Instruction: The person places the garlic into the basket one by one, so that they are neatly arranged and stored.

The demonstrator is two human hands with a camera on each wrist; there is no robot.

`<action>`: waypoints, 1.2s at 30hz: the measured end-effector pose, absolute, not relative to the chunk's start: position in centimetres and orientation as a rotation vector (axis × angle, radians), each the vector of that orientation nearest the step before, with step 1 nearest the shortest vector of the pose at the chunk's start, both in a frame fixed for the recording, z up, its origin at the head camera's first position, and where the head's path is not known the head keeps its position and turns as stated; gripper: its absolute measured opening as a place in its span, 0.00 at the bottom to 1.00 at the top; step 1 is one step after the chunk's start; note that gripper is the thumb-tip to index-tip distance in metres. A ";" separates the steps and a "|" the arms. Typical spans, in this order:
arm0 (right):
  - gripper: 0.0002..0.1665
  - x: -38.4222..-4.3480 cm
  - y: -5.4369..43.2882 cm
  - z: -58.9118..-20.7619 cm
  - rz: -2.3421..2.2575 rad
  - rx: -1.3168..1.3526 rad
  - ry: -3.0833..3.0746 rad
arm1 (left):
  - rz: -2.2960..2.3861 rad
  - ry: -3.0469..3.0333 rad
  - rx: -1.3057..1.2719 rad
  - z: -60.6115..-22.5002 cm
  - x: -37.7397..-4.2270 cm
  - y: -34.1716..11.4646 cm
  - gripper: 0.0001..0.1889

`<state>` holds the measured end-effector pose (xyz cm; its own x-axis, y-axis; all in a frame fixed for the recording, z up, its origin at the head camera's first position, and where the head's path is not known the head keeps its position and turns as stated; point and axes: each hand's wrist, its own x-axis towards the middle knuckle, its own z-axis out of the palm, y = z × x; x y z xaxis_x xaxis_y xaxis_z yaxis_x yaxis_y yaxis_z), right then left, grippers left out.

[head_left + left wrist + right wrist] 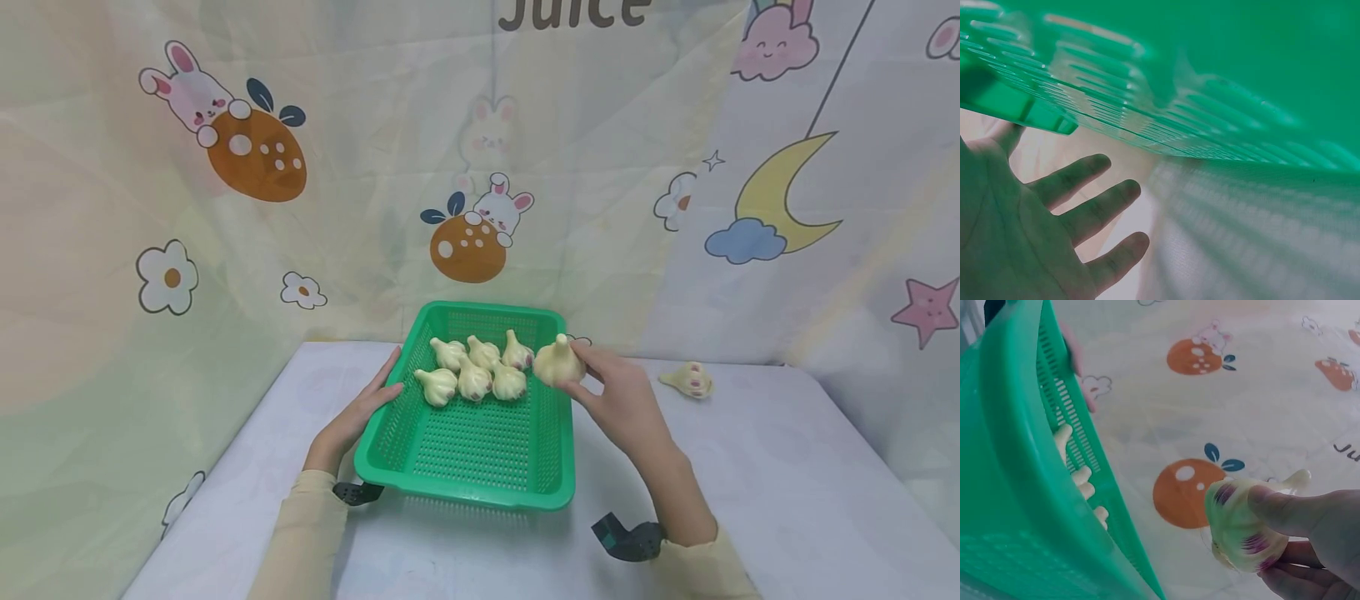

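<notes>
In the head view, a green mesh basket (472, 492) holds several pale garlic bulbs (475, 379) grouped in its far half. My right hand (622, 400) pinches another garlic bulb (558, 362) above the basket's right rim. Purple streaks show on that held bulb (1247, 525) in the right wrist view, with its stem pointing right. My left hand (363, 412) touches the basket's left side, thumb at the rim. Its fingers (1100, 212) are straight and spread beside the basket in the left wrist view.
One more garlic bulb (690, 381) lies on the white table (750, 483), right of the basket. Behind the table hangs a cloth backdrop (360, 150) printed with rabbits, oranges and flowers. Dark wrist devices (630, 537) sit on both wrists.
</notes>
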<state>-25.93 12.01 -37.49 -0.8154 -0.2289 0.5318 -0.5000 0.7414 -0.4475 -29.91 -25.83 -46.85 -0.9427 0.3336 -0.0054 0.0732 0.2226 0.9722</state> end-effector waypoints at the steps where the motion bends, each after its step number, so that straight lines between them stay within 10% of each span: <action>1: 0.36 -25.8 11.8 -37.4 0.818 0.562 -2.498 | 1.796 2.281 0.384 -46.8 -29.9 -25.9 0.33; 36: 0.36 -25.0 8.1 -39.2 0.810 0.660 -2.636 | 1.800 2.274 0.383 -46.8 -30.0 -25.8 0.34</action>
<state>-24.99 8.15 -39.21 -0.8476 -0.3366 0.4102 -0.5089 0.7345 -0.4489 -29.98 -25.83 -46.80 -0.9428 0.3332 -0.0077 0.0691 0.2179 0.9735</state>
